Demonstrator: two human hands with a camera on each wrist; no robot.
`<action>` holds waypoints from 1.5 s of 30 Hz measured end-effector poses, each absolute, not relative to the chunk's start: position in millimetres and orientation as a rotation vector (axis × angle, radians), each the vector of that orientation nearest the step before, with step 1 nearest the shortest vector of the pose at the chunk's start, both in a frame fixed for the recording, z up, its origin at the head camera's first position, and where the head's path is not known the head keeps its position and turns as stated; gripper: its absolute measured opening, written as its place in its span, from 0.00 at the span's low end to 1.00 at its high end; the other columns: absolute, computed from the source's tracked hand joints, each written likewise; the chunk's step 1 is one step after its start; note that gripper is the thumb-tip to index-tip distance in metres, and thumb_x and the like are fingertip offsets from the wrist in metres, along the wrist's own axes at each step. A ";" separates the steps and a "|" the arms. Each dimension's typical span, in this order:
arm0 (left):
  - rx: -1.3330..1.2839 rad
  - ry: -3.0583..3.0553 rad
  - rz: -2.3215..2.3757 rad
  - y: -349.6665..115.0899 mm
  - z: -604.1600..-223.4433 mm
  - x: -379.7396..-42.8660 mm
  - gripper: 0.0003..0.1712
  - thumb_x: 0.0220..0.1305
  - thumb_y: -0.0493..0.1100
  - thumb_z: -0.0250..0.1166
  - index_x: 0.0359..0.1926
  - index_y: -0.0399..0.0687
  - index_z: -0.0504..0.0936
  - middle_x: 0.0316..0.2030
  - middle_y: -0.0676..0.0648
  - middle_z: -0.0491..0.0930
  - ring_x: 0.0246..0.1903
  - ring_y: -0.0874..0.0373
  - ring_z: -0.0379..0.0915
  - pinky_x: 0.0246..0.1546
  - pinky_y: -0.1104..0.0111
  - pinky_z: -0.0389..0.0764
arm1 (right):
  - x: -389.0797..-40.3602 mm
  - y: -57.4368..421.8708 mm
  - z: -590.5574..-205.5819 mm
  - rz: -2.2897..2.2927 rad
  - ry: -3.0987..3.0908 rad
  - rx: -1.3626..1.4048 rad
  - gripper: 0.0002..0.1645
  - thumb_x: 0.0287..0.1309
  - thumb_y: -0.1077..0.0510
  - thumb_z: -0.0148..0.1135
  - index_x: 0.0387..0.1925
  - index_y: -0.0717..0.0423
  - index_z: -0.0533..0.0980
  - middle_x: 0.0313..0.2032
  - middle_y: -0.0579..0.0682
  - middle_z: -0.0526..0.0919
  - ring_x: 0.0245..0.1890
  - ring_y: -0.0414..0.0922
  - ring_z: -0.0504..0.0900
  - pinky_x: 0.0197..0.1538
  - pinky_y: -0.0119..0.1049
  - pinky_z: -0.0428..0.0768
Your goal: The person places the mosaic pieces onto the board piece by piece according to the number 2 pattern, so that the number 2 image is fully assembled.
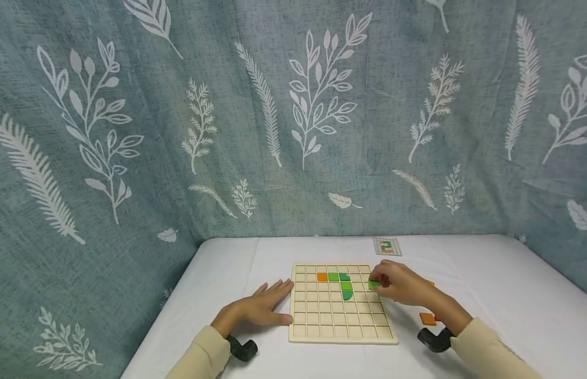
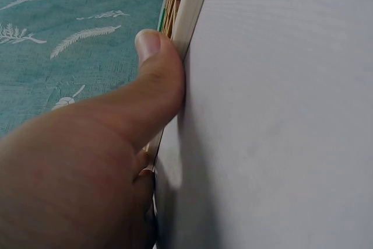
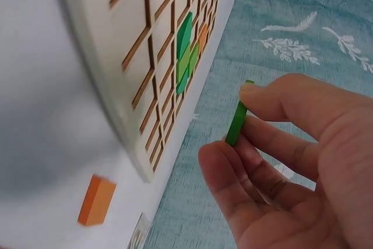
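Observation:
A pale wooden grid board (image 1: 317, 318) lies on the white table. My left hand (image 1: 260, 307) rests at its left edge with fingers extended; in the left wrist view the thumb (image 2: 160, 77) touches the board's side. Over the board's right edge, my right hand (image 1: 404, 285) pinches a thin green tile (image 3: 236, 123) between thumb and fingertips, held above the surface. Set in the grid are an orange square (image 1: 322, 277), a green square (image 1: 333, 277), a dark green rounded piece (image 1: 344, 276), a light green square (image 1: 346, 286) and another dark green rounded piece (image 1: 347, 295).
A small card with a coloured grid pattern (image 1: 387, 246) lies behind the board. Right of the board are an orange tile (image 1: 427, 319) and a red piece (image 1: 437, 318), partly hidden by my right forearm. A patterned blue-green curtain (image 1: 284, 210) hangs behind the table.

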State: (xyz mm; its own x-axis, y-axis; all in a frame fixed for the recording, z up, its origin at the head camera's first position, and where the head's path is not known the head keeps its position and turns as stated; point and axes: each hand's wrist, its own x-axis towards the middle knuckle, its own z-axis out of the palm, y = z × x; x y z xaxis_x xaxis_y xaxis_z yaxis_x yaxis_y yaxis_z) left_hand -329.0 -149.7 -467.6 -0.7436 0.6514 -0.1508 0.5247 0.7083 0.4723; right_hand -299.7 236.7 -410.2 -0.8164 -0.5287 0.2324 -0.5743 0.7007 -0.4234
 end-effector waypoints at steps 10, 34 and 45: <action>0.916 2.614 0.594 -152.2 -468.3 -330.5 0.57 0.64 0.69 0.60 0.80 0.49 0.44 0.80 0.49 0.43 0.80 0.51 0.35 0.79 0.47 0.35 | -309.6 208.4 -411.0 0.758 -2.811 0.998 0.08 0.58 0.64 0.69 0.41 0.57 0.81 0.36 0.47 0.79 0.34 0.34 0.77 0.37 0.28 0.81; 0.913 2.612 0.598 -150.8 -467.3 -330.0 0.57 0.64 0.70 0.60 0.80 0.48 0.44 0.80 0.48 0.43 0.80 0.51 0.36 0.78 0.46 0.35 | -322.5 164.9 -426.8 0.893 -2.810 1.077 0.08 0.61 0.61 0.68 0.42 0.57 0.82 0.39 0.49 0.80 0.35 0.34 0.77 0.40 0.29 0.81; 0.911 2.608 0.592 -149.4 -466.0 -329.1 0.57 0.65 0.69 0.60 0.80 0.48 0.45 0.80 0.48 0.43 0.80 0.51 0.35 0.79 0.47 0.34 | -328.4 160.6 -438.7 0.941 -2.831 1.059 0.08 0.62 0.60 0.68 0.42 0.57 0.82 0.39 0.49 0.80 0.36 0.36 0.76 0.40 0.29 0.80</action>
State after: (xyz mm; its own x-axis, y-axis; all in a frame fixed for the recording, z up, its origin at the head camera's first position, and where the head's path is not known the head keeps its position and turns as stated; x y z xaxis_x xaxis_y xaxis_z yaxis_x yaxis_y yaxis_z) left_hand -329.1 -149.4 -466.0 -0.7478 0.6455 -0.1555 0.5152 0.7118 0.4774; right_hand -328.4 160.6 -438.7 -0.7759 -0.6054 0.1773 -0.5911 0.5996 -0.5395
